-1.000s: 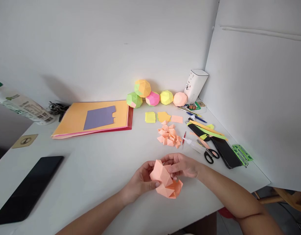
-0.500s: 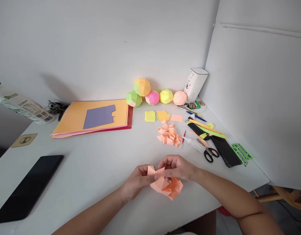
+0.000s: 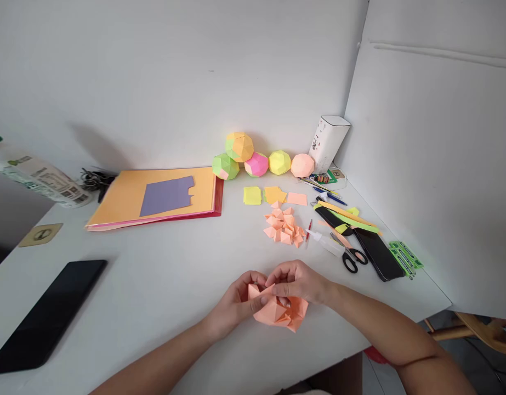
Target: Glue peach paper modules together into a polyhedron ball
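Both hands hold a partly joined peach paper model (image 3: 279,312) just above the white table's (image 3: 166,285) front edge. My left hand (image 3: 234,306) pinches its left side with thumb and fingers closed. My right hand (image 3: 299,281) curls over the top of it, fingers pressed on the folds. Behind them lies a pile of several small folded peach paper pieces (image 3: 284,226).
Several finished paper balls (image 3: 256,159) line the back wall beside a white box (image 3: 329,142). Orange and purple sheets on a red folder (image 3: 158,197) lie left. Scissors (image 3: 349,255), pens, paper strips and a black phone (image 3: 378,253) sit right; a dark tablet (image 3: 45,315) near left.
The paper model has been lowered and turned between the hands, and both hands have closed in tighter over it. Nothing else on the table moved.
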A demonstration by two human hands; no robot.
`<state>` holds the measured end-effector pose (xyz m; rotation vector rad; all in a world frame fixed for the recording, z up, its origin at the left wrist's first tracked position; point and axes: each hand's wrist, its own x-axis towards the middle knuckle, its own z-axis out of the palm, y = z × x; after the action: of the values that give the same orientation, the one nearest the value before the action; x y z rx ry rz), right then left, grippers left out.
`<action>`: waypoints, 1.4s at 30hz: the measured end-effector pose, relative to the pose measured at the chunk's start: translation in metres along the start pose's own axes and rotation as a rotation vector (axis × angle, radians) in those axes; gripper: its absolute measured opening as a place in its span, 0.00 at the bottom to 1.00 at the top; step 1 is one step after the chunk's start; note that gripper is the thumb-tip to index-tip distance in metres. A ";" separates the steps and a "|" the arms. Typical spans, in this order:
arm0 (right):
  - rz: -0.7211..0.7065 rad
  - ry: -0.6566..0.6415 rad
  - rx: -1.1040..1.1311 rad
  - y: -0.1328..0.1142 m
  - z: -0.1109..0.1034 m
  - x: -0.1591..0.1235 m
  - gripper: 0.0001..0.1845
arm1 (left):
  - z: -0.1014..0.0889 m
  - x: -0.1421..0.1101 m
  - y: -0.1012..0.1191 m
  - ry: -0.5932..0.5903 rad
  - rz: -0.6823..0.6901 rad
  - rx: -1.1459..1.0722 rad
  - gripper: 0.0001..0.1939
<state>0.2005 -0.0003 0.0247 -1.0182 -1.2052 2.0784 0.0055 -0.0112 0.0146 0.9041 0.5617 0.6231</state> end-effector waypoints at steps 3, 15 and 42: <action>-0.001 0.003 -0.006 -0.002 0.000 -0.001 0.14 | -0.003 0.000 -0.001 0.038 -0.024 0.008 0.11; -0.028 -0.029 -0.065 0.002 -0.001 -0.002 0.13 | -0.007 0.002 -0.003 -0.048 -0.027 0.005 0.05; -0.085 -0.039 -0.058 0.007 -0.001 -0.002 0.12 | -0.013 0.003 -0.002 -0.013 -0.058 0.020 0.06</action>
<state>0.2021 -0.0040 0.0189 -0.9397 -1.3128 2.0165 -0.0004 -0.0031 0.0062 0.9069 0.5819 0.5599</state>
